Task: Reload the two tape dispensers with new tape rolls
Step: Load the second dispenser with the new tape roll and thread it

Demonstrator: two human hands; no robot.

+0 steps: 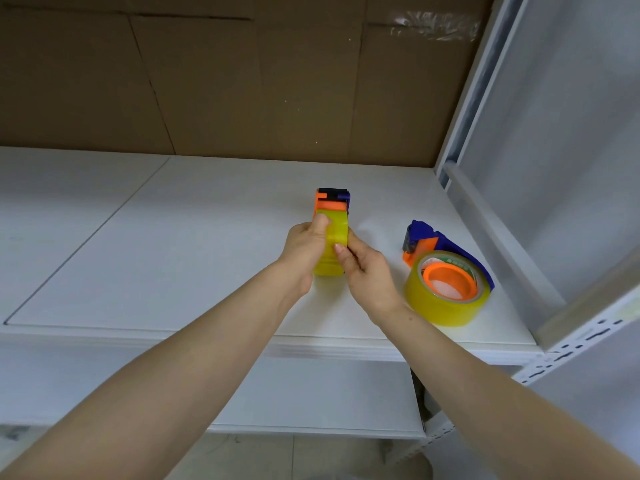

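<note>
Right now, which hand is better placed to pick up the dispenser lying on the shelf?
Right. The right hand is nearest the lying dispenser. The left hand is on the far side of the held dispenser and would have to cross it. Both hands grip the held one.

BODY: 1 person, 2 arms in view | left forearm: bare up to the lower left frame edge | right forearm: bare up to the lower right frame edge | left hand: bare, frame centre | right hand: bare, frame centre | thumbnail of right hand: short, plain, rounded tip
</note>
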